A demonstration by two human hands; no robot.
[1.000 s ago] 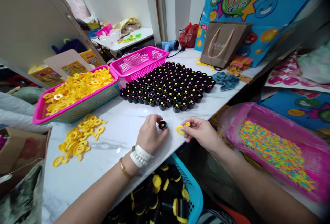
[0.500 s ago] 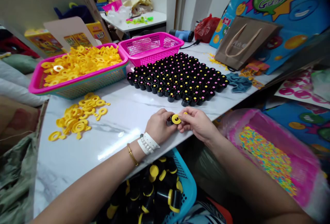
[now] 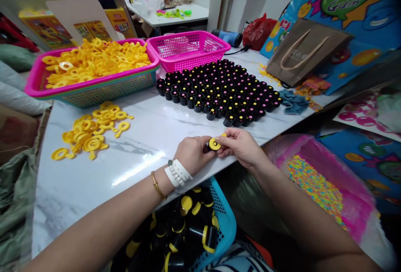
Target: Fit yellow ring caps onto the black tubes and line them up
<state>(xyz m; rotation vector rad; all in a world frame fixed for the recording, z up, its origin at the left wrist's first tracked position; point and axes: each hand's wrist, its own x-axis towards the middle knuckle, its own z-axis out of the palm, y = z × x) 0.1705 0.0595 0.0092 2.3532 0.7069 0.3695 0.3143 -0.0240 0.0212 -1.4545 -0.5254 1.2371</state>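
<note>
Over the table's front edge, my left hand (image 3: 191,153) is closed around a small black cylinder, mostly hidden by the fingers. A yellow ring-shaped cap (image 3: 214,144) lies at the cylinder's top. My right hand (image 3: 242,148) pinches that cap near its small side tab. Whether the cap is pressed fully on, I cannot tell. Beyond the hands stand rows of black cylinders (image 3: 219,90) with pink or yellow dots in their tops. Loose yellow caps (image 3: 89,132) lie in a pile on the left of the table.
A pink basket (image 3: 34,82) heaped with yellow caps stands back left, beside another pink basket (image 3: 194,61). Below the table edge, a blue basket (image 3: 230,222) holds black cylinders with yellow caps. Colourful pellets (image 3: 316,190) fill a plastic-lined pink container at right.
The yellow cap has tilted to face more upward over the black cylinder. Both hands stay together at the table edge, and the camera view has shifted slightly.
</note>
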